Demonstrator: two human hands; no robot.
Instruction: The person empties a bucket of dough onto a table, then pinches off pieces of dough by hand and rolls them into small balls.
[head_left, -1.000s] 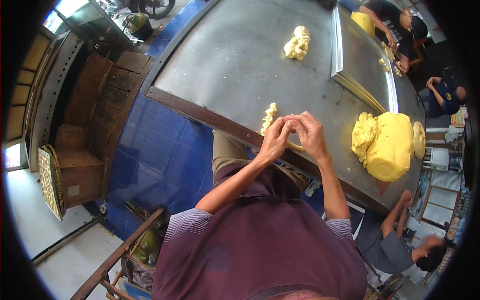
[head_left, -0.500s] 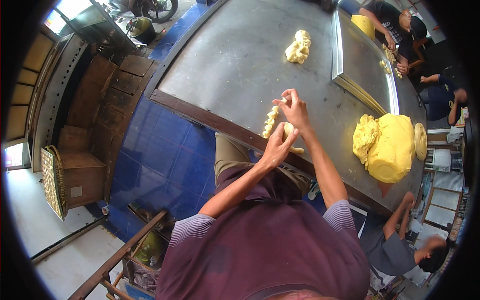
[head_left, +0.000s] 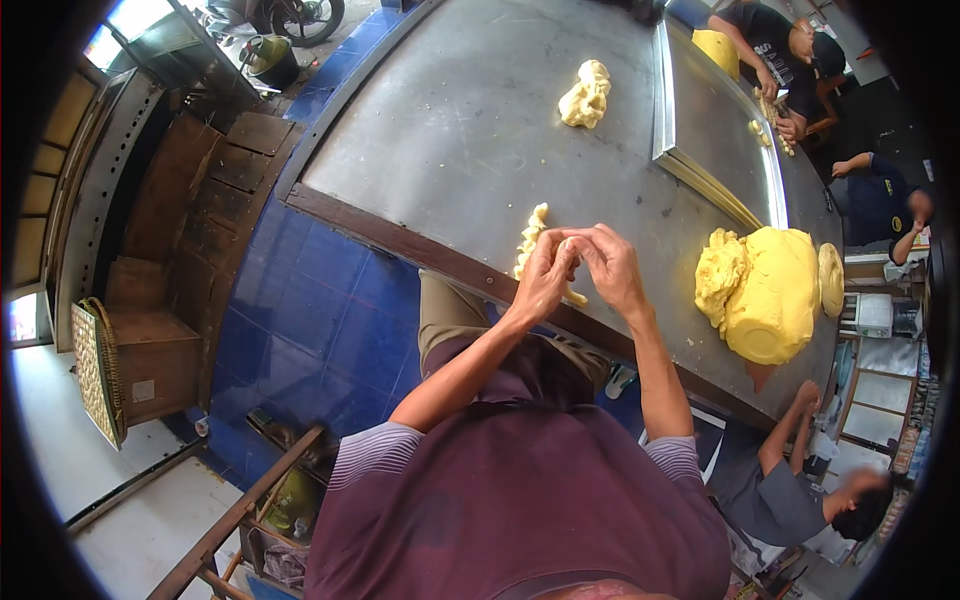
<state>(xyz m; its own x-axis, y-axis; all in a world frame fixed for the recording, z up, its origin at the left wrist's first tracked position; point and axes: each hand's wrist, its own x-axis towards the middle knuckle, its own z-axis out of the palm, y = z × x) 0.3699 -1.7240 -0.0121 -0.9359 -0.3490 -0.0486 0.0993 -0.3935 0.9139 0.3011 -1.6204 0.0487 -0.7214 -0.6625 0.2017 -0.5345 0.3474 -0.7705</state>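
Note:
My two hands meet over the near edge of the metal-topped table. My left hand (head_left: 543, 279) is closed, its fingers curled round a piece of pale dough that the fingers hide now. My right hand (head_left: 612, 265) is bent over it, fingertips pressed together against the left fingers; whatever they pinch is hidden. Just left of my hands lies a row of small dough pieces (head_left: 531, 236). Below them the end of a dough strip (head_left: 576, 298) shows at the table edge. Farther off sits a lumpy pale dough mound (head_left: 585, 95).
A big yellow dough mass (head_left: 770, 300) sits at the right, with a flat round dough piece (head_left: 831, 280) beside it. Stacked metal trays (head_left: 715, 130) stand beyond. Co-workers sit along the far and right sides. The wooden table edge (head_left: 400, 238) runs close in front of me.
My right hand has come back from the row of dough pieces to meet my left hand. The dough visible in my left hand before is now covered. The view has shifted slightly.

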